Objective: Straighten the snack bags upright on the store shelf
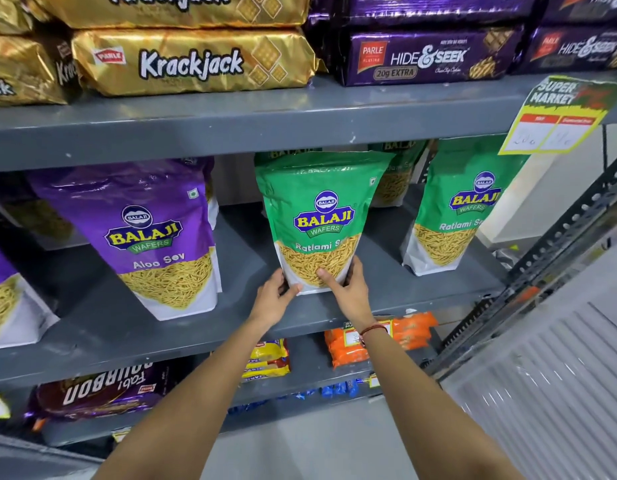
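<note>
A green Balaji Ratlami Sev bag stands upright near the middle of the grey shelf. My left hand grips its lower left corner and my right hand grips its lower right corner, thumb across the front. Another green Ratlami Sev bag stands to the right, leaning slightly. More green bags stand behind. A purple Aloo Sev bag stands to the left, tilted back, with another purple bag at the far left edge.
The shelf above carries gold Krackjack packs and purple Hide & Seek packs. A price tag hangs from its front edge at right. Lower shelves hold orange packs, yellow packs and a Bourbon pack. A perforated metal upright stands at right.
</note>
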Demonstrator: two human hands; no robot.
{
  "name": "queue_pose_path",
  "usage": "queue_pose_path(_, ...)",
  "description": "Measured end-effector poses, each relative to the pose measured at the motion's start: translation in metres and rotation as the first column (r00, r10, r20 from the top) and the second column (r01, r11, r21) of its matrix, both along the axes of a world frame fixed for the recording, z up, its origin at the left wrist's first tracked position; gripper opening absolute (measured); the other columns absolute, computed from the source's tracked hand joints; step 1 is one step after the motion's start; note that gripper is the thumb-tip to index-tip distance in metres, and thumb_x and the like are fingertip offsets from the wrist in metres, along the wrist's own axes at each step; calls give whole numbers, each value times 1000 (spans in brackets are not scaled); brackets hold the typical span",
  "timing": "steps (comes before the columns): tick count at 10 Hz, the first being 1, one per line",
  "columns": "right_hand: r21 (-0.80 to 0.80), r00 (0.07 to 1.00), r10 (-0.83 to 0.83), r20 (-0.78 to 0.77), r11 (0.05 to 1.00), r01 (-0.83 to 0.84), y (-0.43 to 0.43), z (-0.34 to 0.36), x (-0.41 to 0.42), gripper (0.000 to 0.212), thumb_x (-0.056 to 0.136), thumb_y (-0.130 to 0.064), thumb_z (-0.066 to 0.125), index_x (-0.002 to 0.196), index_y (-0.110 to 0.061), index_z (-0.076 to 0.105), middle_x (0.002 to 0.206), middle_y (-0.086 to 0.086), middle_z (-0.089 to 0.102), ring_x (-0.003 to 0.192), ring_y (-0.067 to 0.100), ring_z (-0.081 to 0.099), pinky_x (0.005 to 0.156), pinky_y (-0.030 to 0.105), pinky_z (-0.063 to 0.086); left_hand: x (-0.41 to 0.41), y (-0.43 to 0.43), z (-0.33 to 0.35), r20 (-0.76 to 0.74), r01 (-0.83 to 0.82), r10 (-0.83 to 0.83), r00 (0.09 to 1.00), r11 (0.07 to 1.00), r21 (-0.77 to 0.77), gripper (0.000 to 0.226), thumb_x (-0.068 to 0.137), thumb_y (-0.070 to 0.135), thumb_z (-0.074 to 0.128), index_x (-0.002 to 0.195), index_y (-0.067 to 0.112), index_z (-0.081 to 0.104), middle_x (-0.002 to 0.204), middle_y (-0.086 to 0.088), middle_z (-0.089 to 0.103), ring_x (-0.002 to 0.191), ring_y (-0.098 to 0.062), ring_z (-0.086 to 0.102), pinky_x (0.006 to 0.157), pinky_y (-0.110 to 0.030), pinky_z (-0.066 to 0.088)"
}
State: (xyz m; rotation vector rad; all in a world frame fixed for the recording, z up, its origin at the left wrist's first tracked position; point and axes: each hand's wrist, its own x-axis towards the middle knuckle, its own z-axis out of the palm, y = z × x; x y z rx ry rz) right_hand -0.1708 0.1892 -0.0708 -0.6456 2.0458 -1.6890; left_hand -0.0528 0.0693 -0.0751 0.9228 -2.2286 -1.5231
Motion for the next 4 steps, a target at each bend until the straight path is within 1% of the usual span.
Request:
queue_pose_path(1,15,1000,0,-9,1000,0,1,2,1,57,76,-36,75,121,-25,43,113,-8,60,105,10,57,92,27,45,0,0,-1,13,-6,6,1000,1000,-19,52,87,25,61,134,13,44,134,-5,57,124,-19,53,106,-38,43)
queue_pose_path(2,16,1000,-14,-8,1000,14,4,0,1,53,74,-39,76,115,-31,43,114,-7,60,107,11,58,96,32,49,2,6,7,49,-33,33,998,999,-16,52,86,24,61,134,12,44,134,-7,57,124,-23,53,105,-38,43)
queue_pose_path(3,-18,994,-85,-75,996,84,9,-5,11,51,73,-48,73,114,-30,49,118,-2,61,112,14,58,97,36,50,6,13,8,37,-99,102,994,992,-84,56,84,20,64,135,11,43,134,-9,57,123,-26,53,102,-38,43)
queue_pose_path(4,-21,964,-177,-201,984,176,13,-6,22,49,85,-45,62,123,-17,51,123,5,55,117,18,52,98,37,47,14,16,15,50,-139,145,988,984,-114,62,83,20,66,137,6,41,137,-13,54,126,-26,51,104,-36,40)
